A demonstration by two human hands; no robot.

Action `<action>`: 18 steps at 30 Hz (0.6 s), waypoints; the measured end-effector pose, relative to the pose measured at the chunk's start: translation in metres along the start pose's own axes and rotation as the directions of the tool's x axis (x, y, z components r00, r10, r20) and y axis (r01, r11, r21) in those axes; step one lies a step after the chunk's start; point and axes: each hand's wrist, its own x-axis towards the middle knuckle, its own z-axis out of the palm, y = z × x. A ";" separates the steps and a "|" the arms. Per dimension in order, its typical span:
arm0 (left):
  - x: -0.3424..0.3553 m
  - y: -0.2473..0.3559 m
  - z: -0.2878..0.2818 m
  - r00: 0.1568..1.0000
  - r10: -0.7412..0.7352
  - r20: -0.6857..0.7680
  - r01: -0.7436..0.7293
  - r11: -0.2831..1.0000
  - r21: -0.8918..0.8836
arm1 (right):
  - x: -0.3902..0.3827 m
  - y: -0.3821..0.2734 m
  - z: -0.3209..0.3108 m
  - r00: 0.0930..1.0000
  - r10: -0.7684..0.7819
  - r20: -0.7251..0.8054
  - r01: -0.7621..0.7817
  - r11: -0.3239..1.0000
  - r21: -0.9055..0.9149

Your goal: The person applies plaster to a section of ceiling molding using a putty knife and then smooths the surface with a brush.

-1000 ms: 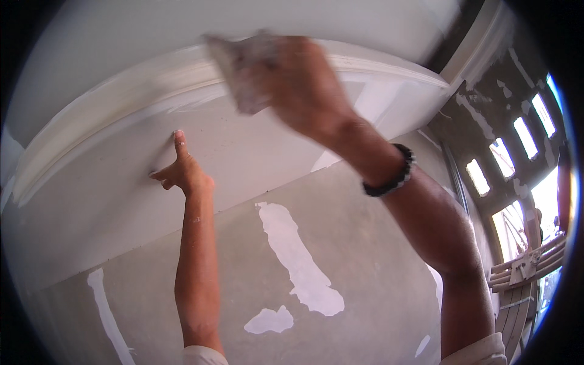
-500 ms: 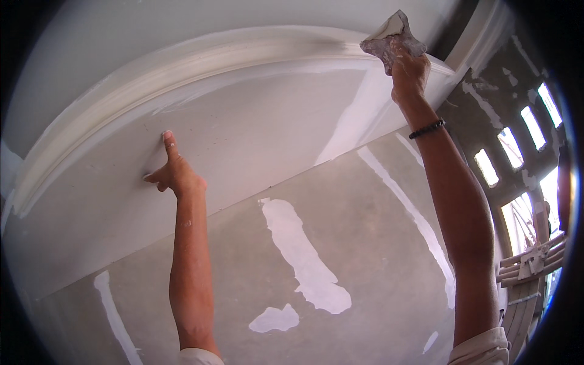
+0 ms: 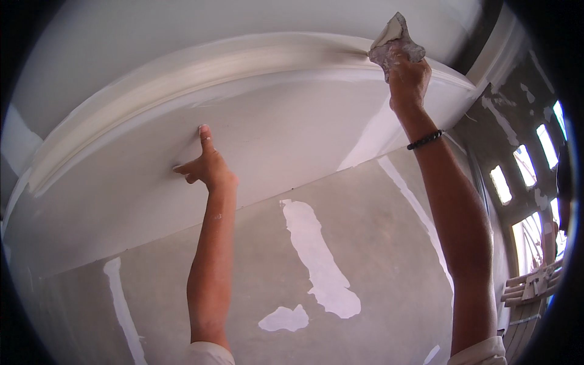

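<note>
My right hand [image 3: 409, 76] is raised high at the upper right and closed around a jagged, flat grey-and-cream piece [image 3: 395, 44] smeared with white. Its left edge meets the cream crown moulding [image 3: 255, 64] that curves under the ceiling. The exact kind of this piece is unclear. A dark bead bracelet [image 3: 425, 139] circles the right wrist. Farther left, my left hand [image 3: 210, 163] is empty, thumb up and fingers apart, with its fingertips at the smooth pale panel [image 3: 274, 128] below the moulding. White specks mark the left thumb and forearm.
Below the panel's lower edge runs a grey wall [image 3: 255, 255] with white filler patches [image 3: 316, 261] and stripes. Overhead is the pale ceiling [image 3: 182, 30]. At the right, a rough grey wall has bright window openings [image 3: 524, 165], with stacked pale poles [image 3: 535, 283] beneath.
The view has shifted, carrying the scene rightward. My right hand and its piece have slid left along the moulding, away from the corner. My left hand has moved slightly right over the panel.
</note>
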 end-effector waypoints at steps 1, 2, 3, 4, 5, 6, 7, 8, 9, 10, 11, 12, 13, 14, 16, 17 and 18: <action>0.003 0.000 -0.002 1.000 0.026 -0.003 -0.026 1.000 -0.003 | -0.010 -0.009 0.006 1.000 -0.028 0.014 0.028 1.000 -0.012; 0.008 -0.004 -0.004 0.999 0.051 -0.006 -0.051 0.999 -0.006 | -0.020 -0.020 0.013 1.000 -0.001 0.028 0.000 1.000 0.021; 0.012 -0.006 -0.006 0.997 0.073 -0.006 -0.073 0.997 -0.010 | -0.031 -0.030 0.020 0.999 0.024 0.044 -0.026 0.998 0.050; 0.009 -0.004 -0.005 0.998 0.065 -0.001 -0.065 0.998 -0.014 | -0.039 -0.039 0.027 0.998 0.045 0.054 -0.049 0.996 0.074; 0.005 -0.002 -0.004 0.998 0.058 0.004 -0.058 0.998 -0.018 | -0.048 -0.038 0.038 0.995 0.050 0.089 -0.077 0.940 0.332; 0.002 -0.001 -0.004 0.999 0.049 0.008 -0.049 0.999 -0.021 | -0.057 -0.041 0.049 0.994 -0.020 0.108 -0.008 0.969 0.248; 0.003 -0.003 -0.004 0.998 0.060 0.005 -0.060 0.998 -0.023 | -0.068 -0.051 0.060 0.988 -0.084 0.132 0.062 0.984 0.166; 0.008 -0.008 -0.002 0.997 0.071 0.000 -0.071 0.997 -0.025 | -0.083 -0.061 0.071 0.978 -0.169 0.123 0.161 0.984 0.070; 0.014 -0.009 -0.007 0.996 0.088 -0.020 -0.089 0.996 -0.023 | -0.105 -0.081 0.086 0.961 -0.246 0.128 0.249 0.968 -0.013; 0.014 -0.009 -0.006 0.997 0.074 -0.020 -0.075 0.997 -0.019 | -0.121 -0.097 0.098 0.966 -0.211 0.146 0.210 0.977 0.020; 0.015 -0.008 -0.008 0.997 0.067 -0.027 -0.067 0.998 -0.015 | -0.137 -0.113 0.111 0.970 -0.175 0.166 0.167 0.984 0.061; 0.014 -0.009 -0.006 0.998 0.055 -0.027 -0.055 0.998 -0.012 | -0.151 -0.124 0.121 0.960 -0.228 0.163 0.209 0.970 0.123; 0.012 -0.008 -0.003 0.999 0.038 -0.027 -0.039 0.999 -0.007 | -0.162 -0.133 0.129 0.948 -0.277 0.155 0.248 0.952 0.182; 0.010 -0.006 0.001 1.000 0.028 -0.010 -0.029 0.999 -0.014 | -0.169 -0.142 0.135 0.928 -0.334 0.167 0.288 0.924 0.250; 0.008 -0.003 -0.002 1.000 0.008 0.014 -0.007 1.000 -0.024 | -0.183 -0.158 0.141 0.894 -0.350 0.280 0.240 0.902 0.359; 0.007 -0.001 -0.002 0.999 0.007 0.036 -0.006 1.000 -0.027 | -0.182 -0.160 0.141 0.902 -0.333 0.273 0.207 0.892 0.403; 0.005 -0.003 -0.001 0.998 -0.006 0.069 0.008 1.000 -0.028 | -0.181 -0.155 0.138 0.910 -0.309 0.276 0.169 0.886 0.432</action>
